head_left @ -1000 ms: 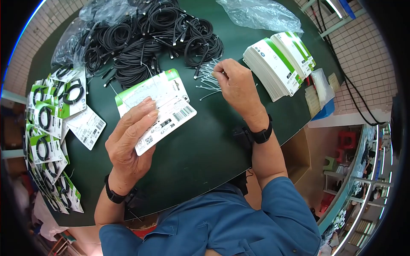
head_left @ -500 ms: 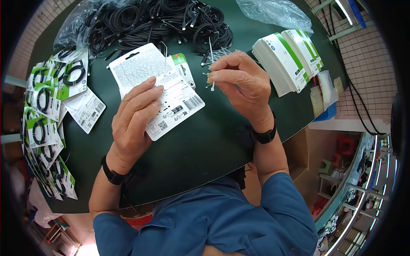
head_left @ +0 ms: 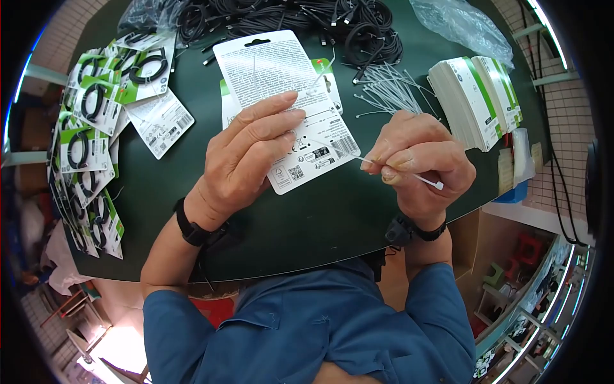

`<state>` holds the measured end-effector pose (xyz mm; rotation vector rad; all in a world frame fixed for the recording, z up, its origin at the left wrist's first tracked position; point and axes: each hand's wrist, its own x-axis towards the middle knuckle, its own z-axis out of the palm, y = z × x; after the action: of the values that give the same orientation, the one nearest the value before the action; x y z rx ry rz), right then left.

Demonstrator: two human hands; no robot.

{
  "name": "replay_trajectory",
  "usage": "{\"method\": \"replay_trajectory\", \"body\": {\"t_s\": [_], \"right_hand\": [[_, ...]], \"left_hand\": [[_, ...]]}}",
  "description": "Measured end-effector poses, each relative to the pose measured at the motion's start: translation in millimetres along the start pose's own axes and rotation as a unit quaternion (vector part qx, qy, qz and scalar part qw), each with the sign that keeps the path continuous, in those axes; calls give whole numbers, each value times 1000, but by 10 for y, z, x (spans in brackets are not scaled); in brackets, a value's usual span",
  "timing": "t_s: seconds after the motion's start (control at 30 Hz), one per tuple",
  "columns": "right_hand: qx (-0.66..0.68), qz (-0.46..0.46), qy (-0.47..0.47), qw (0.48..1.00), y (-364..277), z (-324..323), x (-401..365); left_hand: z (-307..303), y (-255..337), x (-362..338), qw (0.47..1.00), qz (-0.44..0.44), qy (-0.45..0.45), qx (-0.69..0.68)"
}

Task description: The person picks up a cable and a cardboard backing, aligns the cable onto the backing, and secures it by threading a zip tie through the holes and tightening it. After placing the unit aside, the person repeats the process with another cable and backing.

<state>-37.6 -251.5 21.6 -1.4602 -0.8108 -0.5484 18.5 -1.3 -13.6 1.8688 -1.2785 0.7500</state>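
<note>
A white printed card (head_left: 267,62) with its text side up is held under the fingers of my left hand (head_left: 246,157), whose thumb is hidden beneath it. Two thin cable ties stand out from the upper part of this card. Between thumb and fingers my right hand (head_left: 425,166) pinches a white cable tie (head_left: 430,182); its head points right and its thin tail reaches left over the card's lower right corner. Beneath the held card, green and white cards (head_left: 325,73) show at both sides. A loose pile of cable ties (head_left: 391,89) lies above my right hand.
Coiled black cables (head_left: 281,18) lie along the far side of the dark green table (head_left: 300,237). Packed cards with cables (head_left: 78,150) are heaped at the left. Stacks of cards (head_left: 462,105) stand at the right, near a clear plastic bag (head_left: 464,29).
My right hand has come down from the cable tie pile with one tie, now close to the card. The whole view has shifted, and the pile is more fully visible.
</note>
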Motion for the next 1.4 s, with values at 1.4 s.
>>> {"method": "replay_trajectory", "body": {"t_s": [1.4], "right_hand": [[77,231,-174,954,-196,21,287]], "left_hand": [[-297,677,310,999,24,-23,19]]}}
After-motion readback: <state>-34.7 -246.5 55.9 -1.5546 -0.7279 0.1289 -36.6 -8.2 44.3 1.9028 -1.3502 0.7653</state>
